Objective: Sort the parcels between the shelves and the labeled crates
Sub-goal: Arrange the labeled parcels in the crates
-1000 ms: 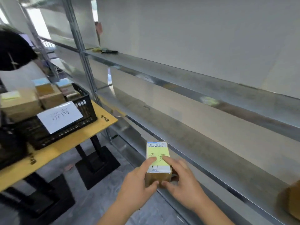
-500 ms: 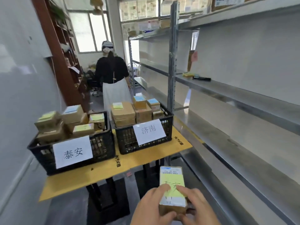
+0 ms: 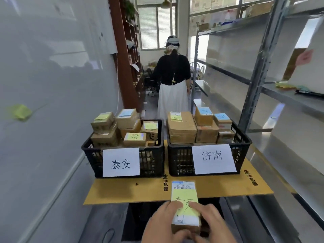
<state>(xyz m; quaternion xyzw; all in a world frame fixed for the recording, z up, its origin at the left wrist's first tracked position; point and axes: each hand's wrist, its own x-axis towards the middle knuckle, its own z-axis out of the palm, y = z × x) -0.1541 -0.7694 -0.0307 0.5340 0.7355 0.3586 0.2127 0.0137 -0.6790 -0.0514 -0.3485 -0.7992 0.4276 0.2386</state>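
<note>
We hold the parcel [image 3: 184,204] before the table [image 3: 150,192] edge, left hand [image 3: 164,225] and right hand [image 3: 213,223] both gripping it; its yellow note reads 泰安. Beyond stand crate 泰安 [image 3: 122,155] and crate 济南 [image 3: 210,155], both filled

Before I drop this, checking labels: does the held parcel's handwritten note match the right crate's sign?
No, the parcel note reads 泰安, matching the left crate.

Both hands, left hand [image 3: 164,225] and right hand [image 3: 214,223], hold a small parcel [image 3: 185,206] with a yellow note near the front edge of the yellow surface [image 3: 143,192]. On it stand two black crates of stacked boxes, the left crate [image 3: 154,162] labelled 泰安 and the right crate [image 3: 242,148] labelled 济南. A person in a black top [image 3: 172,71] stands beyond, beside metal shelves [image 3: 287,97].
</note>
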